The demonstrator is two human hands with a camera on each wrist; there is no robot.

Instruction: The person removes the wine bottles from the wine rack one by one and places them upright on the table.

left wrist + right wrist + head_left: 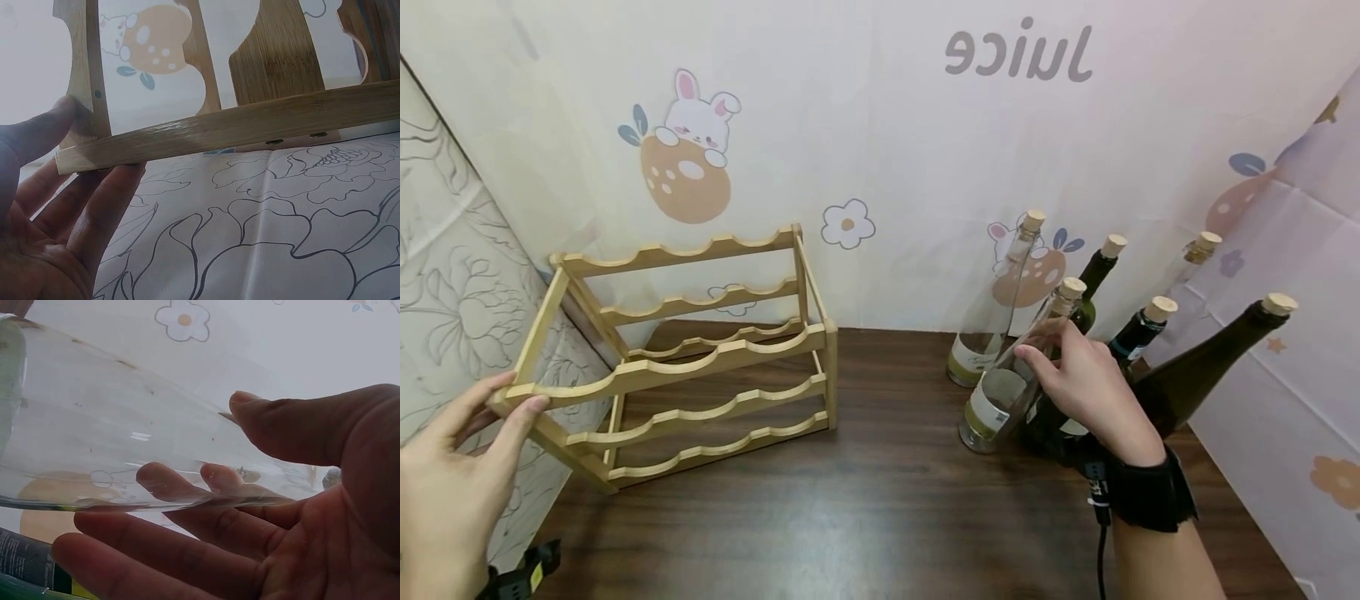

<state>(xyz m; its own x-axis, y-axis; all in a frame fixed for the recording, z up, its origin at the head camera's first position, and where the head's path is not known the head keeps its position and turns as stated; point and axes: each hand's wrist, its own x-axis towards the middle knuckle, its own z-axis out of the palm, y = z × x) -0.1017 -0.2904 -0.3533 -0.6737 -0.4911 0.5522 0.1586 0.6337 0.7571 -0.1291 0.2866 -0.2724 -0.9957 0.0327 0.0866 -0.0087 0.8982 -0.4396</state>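
At the left, my left hand [467,467] grips the front left top corner of a light wooden wine rack [658,377], thumb above and fingers below. In the left wrist view, the fingertips lie under the rack's top side bar [250,120]. My right hand [1090,383] holds a corked clear glass bottle [988,417] around its upper part. The right wrist view has the thumb on one side of this bottle [94,425] and the fingers on the other. The bottle leans, its cork up and to the right; no bottles lie in the rack.
Another corked clear bottle [973,358] stands behind the held one. Several dark corked bottles, including a tall green one [1195,375], crowd around the right hand. A printed cloth [880,125] backs the brown wood table [820,533]. A cable [1101,550] hangs from the right wrist strap.
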